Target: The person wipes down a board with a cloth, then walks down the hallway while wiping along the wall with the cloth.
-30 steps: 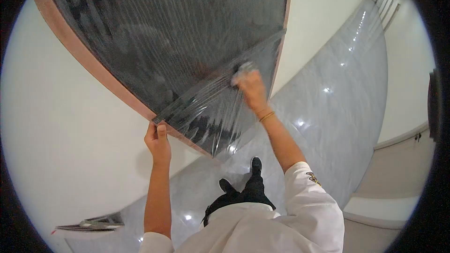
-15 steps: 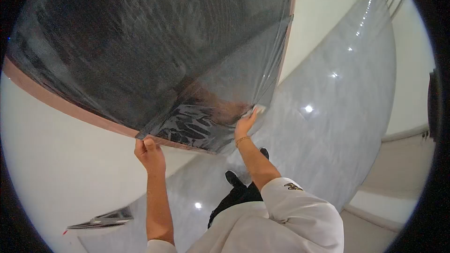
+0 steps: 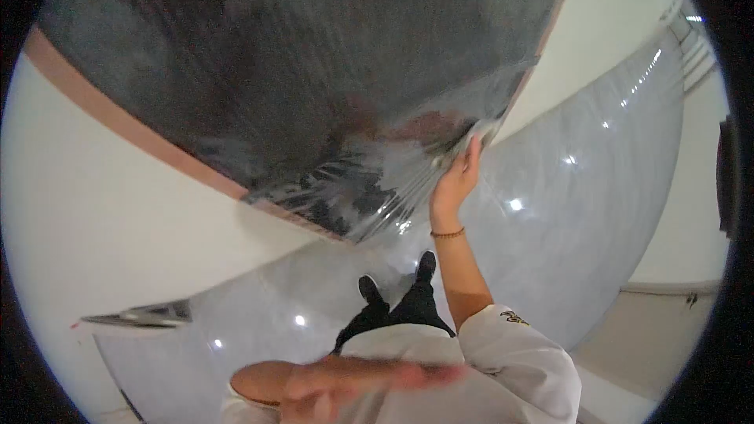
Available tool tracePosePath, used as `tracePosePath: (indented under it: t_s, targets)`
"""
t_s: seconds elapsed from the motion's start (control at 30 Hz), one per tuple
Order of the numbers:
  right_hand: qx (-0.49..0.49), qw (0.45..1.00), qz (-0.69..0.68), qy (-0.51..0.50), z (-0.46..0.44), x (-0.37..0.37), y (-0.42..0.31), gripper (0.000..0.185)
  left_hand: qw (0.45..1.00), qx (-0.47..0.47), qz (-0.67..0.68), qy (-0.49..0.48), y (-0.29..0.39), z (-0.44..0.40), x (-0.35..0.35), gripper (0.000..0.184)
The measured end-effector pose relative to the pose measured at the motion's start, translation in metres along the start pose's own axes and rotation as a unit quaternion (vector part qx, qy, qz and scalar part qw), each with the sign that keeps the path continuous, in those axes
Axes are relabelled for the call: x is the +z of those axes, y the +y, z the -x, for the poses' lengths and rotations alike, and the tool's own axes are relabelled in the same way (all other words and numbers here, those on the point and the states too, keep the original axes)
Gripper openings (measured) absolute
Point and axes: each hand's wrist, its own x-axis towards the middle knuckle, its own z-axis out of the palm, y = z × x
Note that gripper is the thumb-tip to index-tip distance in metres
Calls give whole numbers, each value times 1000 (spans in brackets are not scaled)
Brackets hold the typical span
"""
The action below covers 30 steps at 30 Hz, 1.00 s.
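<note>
A large dark glossy panel (image 3: pixel 314 39) with a copper-brown edge (image 3: pixel 141 129) fills the upper part of the head view. Thin clear plastic film (image 3: pixel 393 200) lies wrinkled across its lower corner and stretches towards the right. My right hand (image 3: pixel 455 184), with a bracelet at the wrist, is closed on a bunched part of this film near the panel's right edge. Low in front of my white shirt, my left hand (image 3: pixel 361 389) is away from the panel. It is smeared by motion, so its fingers cannot be made out.
A pale wall (image 3: pixel 133 220) stands behind the panel. Shiny grey floor (image 3: pixel 581 212) runs along it, with my dark shoes (image 3: pixel 424 267) below the panel. At the lower left lies a flat dark item (image 3: pixel 145 314) by the wall. Something dark (image 3: pixel 726 177) is at the far right.
My left hand has let go of the panel's lower edge and moved down to my body. My right hand has moved up and right with the film, which is now pulled into tight folds.
</note>
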Motion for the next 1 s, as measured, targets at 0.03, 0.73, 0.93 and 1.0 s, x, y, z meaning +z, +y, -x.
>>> tracePosePath:
  t_s: [0.03, 0.73, 0.93, 1.0]
  targets:
    - [-62, 997, 39, -33, -7, 3, -44, 39, 997, 3, 69, -24, 6, -10, 17, 37]
    - [-268, 929, 237, -93, -53, -12, 36, 47, 882, 209, 417, -69, -18, -64, 48, 16]
    - [-274, 919, 234, -163, 65, 37, 7, 43, 825, 109, 549, -77, -7, -39, 49, 18]
    - [-287, 903, 148, -282, 109, 40, 7, 39, 812, 97, 570, -78, -5, -38, 52, 19]
